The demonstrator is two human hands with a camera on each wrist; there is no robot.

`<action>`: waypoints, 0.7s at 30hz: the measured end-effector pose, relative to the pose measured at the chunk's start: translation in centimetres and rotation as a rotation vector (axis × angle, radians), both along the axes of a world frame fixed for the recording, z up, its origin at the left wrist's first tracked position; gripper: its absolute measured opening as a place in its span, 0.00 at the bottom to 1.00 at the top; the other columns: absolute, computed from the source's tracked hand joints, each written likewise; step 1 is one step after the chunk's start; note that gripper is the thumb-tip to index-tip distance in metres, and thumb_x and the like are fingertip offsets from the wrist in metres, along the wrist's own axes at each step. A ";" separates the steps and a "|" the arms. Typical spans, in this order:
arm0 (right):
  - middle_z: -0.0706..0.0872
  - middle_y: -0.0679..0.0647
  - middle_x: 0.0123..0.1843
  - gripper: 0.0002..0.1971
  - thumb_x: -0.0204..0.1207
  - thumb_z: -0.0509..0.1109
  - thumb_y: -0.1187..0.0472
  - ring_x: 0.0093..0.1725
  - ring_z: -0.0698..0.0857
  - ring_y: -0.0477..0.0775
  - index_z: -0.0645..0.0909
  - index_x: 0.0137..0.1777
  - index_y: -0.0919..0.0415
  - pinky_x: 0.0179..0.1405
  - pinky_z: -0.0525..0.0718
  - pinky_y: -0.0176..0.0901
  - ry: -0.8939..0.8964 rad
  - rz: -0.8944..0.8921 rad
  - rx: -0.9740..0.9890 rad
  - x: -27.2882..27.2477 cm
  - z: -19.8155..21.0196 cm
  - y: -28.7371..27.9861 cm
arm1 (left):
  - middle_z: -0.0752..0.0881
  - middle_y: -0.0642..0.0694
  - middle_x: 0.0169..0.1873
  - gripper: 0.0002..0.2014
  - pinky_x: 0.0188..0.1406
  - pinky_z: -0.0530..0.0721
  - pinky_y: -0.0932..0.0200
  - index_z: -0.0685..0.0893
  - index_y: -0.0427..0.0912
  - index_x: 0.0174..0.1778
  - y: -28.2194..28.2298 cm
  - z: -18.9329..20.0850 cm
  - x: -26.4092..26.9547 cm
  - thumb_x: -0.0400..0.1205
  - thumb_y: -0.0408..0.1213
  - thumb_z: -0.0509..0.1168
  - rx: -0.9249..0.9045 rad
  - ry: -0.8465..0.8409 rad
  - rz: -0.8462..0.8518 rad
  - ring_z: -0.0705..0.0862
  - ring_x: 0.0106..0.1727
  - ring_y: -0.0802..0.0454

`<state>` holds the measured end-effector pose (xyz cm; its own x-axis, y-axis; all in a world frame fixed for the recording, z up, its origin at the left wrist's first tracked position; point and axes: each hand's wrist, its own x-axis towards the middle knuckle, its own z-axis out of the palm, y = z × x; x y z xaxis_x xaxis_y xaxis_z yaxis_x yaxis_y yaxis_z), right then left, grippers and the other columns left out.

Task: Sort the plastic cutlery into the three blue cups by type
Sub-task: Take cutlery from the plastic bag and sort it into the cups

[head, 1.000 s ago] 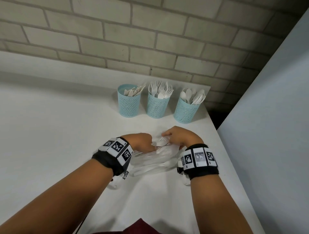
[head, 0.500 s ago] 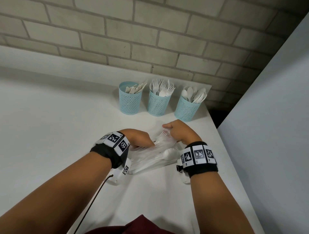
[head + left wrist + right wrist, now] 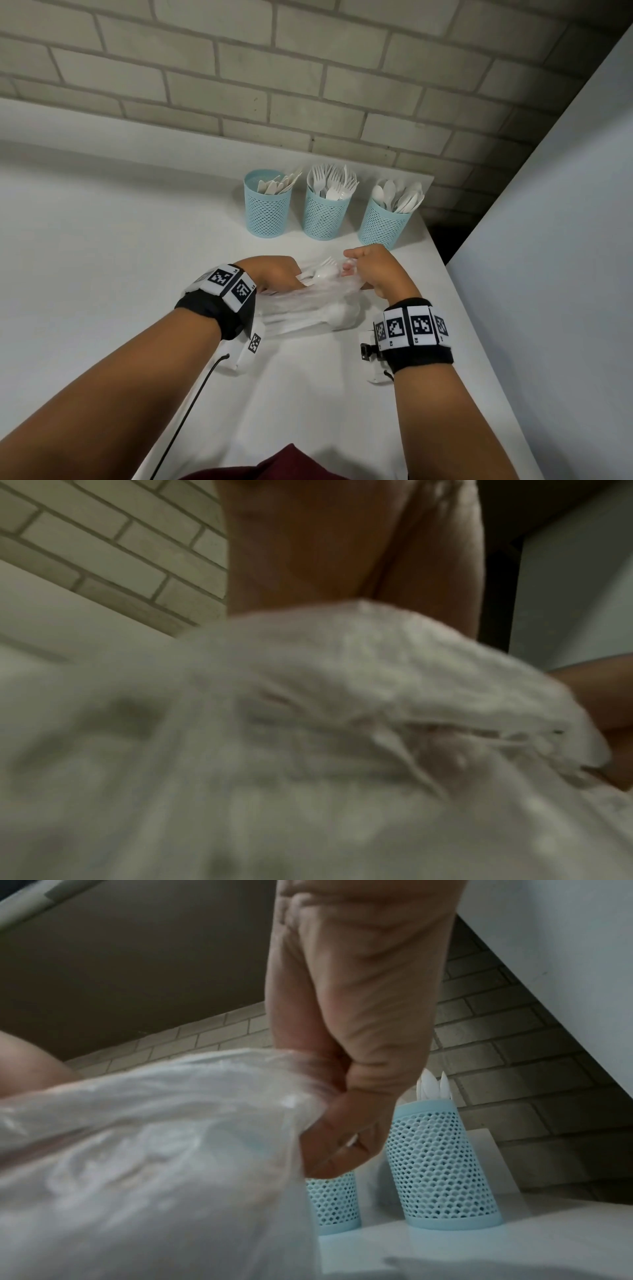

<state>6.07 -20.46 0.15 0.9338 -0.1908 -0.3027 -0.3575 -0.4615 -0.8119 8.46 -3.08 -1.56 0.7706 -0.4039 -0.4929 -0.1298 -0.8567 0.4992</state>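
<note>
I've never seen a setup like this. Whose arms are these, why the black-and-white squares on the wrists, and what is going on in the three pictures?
No machine here: a person works with bare hands, wearing black wristbands with printed marker squares. One camera sits on the head and looks down; one on each wrist looks along the hand, hence the two close, blurry pictures.

On the white table stand three light-blue mesh cups: the left one holds white plastic knives, the middle one forks, the right one spoons.

The left hand and right hand both grip a clear plastic bag of more white cutlery; the right-wrist picture shows fingers pinching the film.
</note>
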 end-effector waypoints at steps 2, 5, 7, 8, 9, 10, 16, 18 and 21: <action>0.82 0.63 0.65 0.20 0.79 0.57 0.75 0.51 0.82 0.57 0.78 0.69 0.66 0.32 0.82 0.41 0.002 -0.025 0.021 0.1 0.0 -0.2 | 0.75 0.49 0.31 0.15 0.31 0.68 0.61 0.73 0.41 0.33 0.2 0.0 0.1 0.82 0.46 0.63 -0.017 0.019 -0.003 0.71 0.32 0.53; 0.84 0.65 0.59 0.19 0.79 0.56 0.75 0.50 0.84 0.59 0.79 0.67 0.67 0.33 0.83 0.44 0.007 -0.059 0.033 0.4 0.0 -0.5 | 0.80 0.47 0.37 0.12 0.37 0.73 0.61 0.78 0.41 0.41 0.7 -0.1 0.4 0.82 0.46 0.64 -0.174 0.076 0.052 0.76 0.38 0.50; 0.84 0.64 0.57 0.19 0.79 0.55 0.75 0.53 0.85 0.61 0.79 0.66 0.66 0.34 0.84 0.46 0.024 -0.059 0.003 0.5 0.1 -0.7 | 0.83 0.47 0.37 0.10 0.33 0.78 0.64 0.79 0.39 0.48 0.9 0.1 0.3 0.83 0.43 0.63 -0.332 0.148 0.144 0.79 0.37 0.52; 0.84 0.64 0.57 0.19 0.80 0.55 0.75 0.55 0.85 0.62 0.79 0.66 0.66 0.34 0.84 0.45 0.038 -0.052 -0.015 0.4 0.2 -0.7 | 0.84 0.47 0.39 0.09 0.31 0.81 0.66 0.78 0.39 0.51 1.0 0.2 0.3 0.84 0.41 0.62 -0.420 0.197 0.196 0.81 0.37 0.53; 0.84 0.64 0.59 0.19 0.80 0.55 0.75 0.56 0.84 0.62 0.79 0.66 0.65 0.33 0.84 0.44 0.054 -0.037 -0.032 0.4 0.3 -0.7 | 0.85 0.46 0.40 0.07 0.31 0.84 0.67 0.76 0.38 0.53 1.0 0.3 0.2 0.84 0.39 0.61 -0.503 0.233 0.235 0.83 0.38 0.54; 0.83 0.63 0.62 0.20 0.80 0.56 0.74 0.59 0.84 0.62 0.79 0.68 0.63 0.33 0.84 0.42 0.065 -0.012 -0.050 0.3 0.4 -0.6 | 0.85 0.45 0.41 0.06 0.30 0.84 0.68 0.76 0.39 0.52 1.1 0.4 0.2 0.85 0.38 0.60 -0.569 0.242 0.259 0.85 0.37 0.55; 0.76 0.55 0.74 0.21 0.82 0.59 0.65 0.72 0.74 0.54 0.72 0.75 0.58 0.71 0.70 0.45 -0.161 0.217 -0.145 0.8 2.5 0.3 | 0.85 0.44 0.38 0.06 0.31 0.84 0.66 0.77 0.39 0.56 0.9 1.1 0.5 0.85 0.30 0.59 -0.894 0.227 0.360 0.86 0.31 0.60; 0.81 0.52 0.68 0.17 0.82 0.62 0.58 0.69 0.77 0.50 0.77 0.70 0.57 0.67 0.72 0.44 -0.220 0.252 -0.050 1.1 3.7 0.8 | 0.85 0.44 0.40 0.09 0.34 0.85 0.65 0.76 0.38 0.59 0.8 1.4 0.6 0.84 0.28 0.58 -0.973 0.293 0.363 0.86 0.32 0.59; 0.87 0.52 0.59 0.15 0.79 0.66 0.49 0.61 0.83 0.48 0.82 0.61 0.56 0.63 0.77 0.47 -0.158 0.318 0.067 1.8 4.3 1.4 | 0.86 0.42 0.43 0.10 0.36 0.87 0.65 0.78 0.38 0.57 0.8 1.6 0.6 0.84 0.24 0.57 -1.063 0.368 0.358 0.88 0.34 0.58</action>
<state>7.82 -19.07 4.47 0.9795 0.1323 -0.1520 -0.0723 -0.4735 -0.8778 9.09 -2.32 0.07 0.8050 -0.5353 -0.2557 0.3343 0.0532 0.9410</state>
